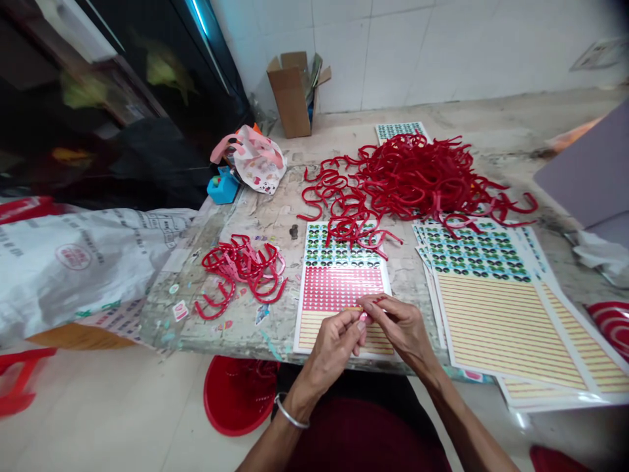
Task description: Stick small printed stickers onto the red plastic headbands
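One carton [289, 103]: greenish item [315, 73] inside | red basket [216, 403] below | left fingers [344, 319]: holding pink piece [363, 316] | right fingers [388, 305]: grip unclear

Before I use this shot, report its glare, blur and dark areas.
Head view: small glare spots on the near edge of the striped sheets at right; a bright bluish streak at upper left; top right corner darkened; crumpled white paper looks soft; pink piece at the fingertips too small to make out.

Before me, the worn desk [265, 216] holds a heap of red bands [417, 177] toward its far edge, a smaller pile [240, 262] near the left edge, sticker sheets [501, 321] along the near edge, and a cardboard box [291, 98] far left.
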### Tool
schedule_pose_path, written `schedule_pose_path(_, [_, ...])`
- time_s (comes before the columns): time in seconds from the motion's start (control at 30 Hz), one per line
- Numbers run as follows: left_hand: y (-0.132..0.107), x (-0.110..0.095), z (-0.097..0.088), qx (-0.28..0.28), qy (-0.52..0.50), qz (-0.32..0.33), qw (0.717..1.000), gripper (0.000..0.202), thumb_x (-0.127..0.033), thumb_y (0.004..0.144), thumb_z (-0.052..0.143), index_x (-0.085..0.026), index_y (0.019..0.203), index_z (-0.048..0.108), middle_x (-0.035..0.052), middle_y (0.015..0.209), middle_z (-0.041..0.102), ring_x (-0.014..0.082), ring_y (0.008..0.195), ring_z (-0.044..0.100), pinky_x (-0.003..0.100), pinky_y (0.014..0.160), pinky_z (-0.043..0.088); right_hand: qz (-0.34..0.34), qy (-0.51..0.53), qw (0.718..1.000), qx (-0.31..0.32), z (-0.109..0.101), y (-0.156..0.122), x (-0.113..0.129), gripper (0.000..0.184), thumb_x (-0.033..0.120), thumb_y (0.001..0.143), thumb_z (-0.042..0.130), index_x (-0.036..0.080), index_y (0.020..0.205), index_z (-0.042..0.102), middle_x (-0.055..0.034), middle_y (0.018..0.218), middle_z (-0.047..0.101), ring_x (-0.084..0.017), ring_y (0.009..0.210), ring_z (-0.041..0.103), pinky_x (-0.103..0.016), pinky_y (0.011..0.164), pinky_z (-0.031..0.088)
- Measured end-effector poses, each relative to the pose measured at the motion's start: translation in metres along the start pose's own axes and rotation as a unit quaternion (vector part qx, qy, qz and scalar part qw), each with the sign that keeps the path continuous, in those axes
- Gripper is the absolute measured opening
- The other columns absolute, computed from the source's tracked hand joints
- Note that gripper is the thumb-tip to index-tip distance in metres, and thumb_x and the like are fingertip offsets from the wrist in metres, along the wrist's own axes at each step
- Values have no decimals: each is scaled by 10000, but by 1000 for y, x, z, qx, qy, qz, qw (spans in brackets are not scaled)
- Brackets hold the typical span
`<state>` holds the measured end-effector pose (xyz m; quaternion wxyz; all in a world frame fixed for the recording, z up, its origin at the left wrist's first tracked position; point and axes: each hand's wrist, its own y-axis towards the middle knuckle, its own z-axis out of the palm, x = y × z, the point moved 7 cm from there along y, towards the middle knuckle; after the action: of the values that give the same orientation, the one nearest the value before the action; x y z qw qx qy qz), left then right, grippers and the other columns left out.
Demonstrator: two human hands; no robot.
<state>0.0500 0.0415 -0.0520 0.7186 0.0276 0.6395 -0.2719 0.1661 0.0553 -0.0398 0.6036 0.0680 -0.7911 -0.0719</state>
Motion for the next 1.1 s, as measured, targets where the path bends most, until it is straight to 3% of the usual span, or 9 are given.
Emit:
schedule_pose_path(0.2, [-7,-6,-5,-35,36,49,998,262,-319,836,502,-147,977,639,26,760,580,135,706,495,218,661,383,-33,-32,999,-24,2,-1,10,228,224,831,534,186,653,671,-54,795,692,-177,748,651,-272,664,513])
schedule_pose_path(0.37, [-8,-6,-6,-62,113,78,989,280,-288,846,485,-139,1036,627,12,724,570,105,609,447,198,551,349,-126,-96,985,-74,-1,-6,24,180,133,809,542,206,885,688,-58,864,704,-187,798,652,-320,714,528])
schedule_pose_path(0.47, [-6,-6,-4,-68,142,94,983,267,-268,847,484,-133,1028,626,8,733,564,96,607,430,193,540,335,-173,-121,973,-93,-3,-12,31,220,74,782,558,198,920,675,-59,883,703,-189,825,649,-335,753,518])
schedule_pose_path(0.7, [-2,-6,0,-80,169,101,977,237,-279,849,486,-121,945,635,-18,648,493,81,560,382,192,512,308,-200,-137,965,-102,-6,-20,38,318,15,750,574,196,999,654,-61,919,694,-186,853,639,-333,772,500])
schedule_pose_path(0.87, [-4,-5,0,-71,153,100,981,254,-287,852,482,-120,984,620,-1,705,514,87,588,387,199,520,310,-163,-117,974,-104,-7,-12,28,227,49,767,577,190,915,677,-60,874,701,-184,825,640,-338,769,492])
schedule_pose_path(1.0, [-7,-7,-2,-92,159,125,975,264,-286,870,450,-122,974,628,-14,644,477,89,565,363,211,527,304,-82,-61,989,-104,-5,-8,15,147,121,802,562,191,809,691,-57,846,696,-181,810,638,-323,748,505])
schedule_pose_path(1.1, [-7,-9,-3,-107,158,135,972,260,-277,874,443,-124,953,637,-2,661,511,102,603,415,219,574,336,-3,-15,996,-87,0,-8,3,148,199,823,550,204,840,697,-61,913,684,-187,861,628,-298,726,515])
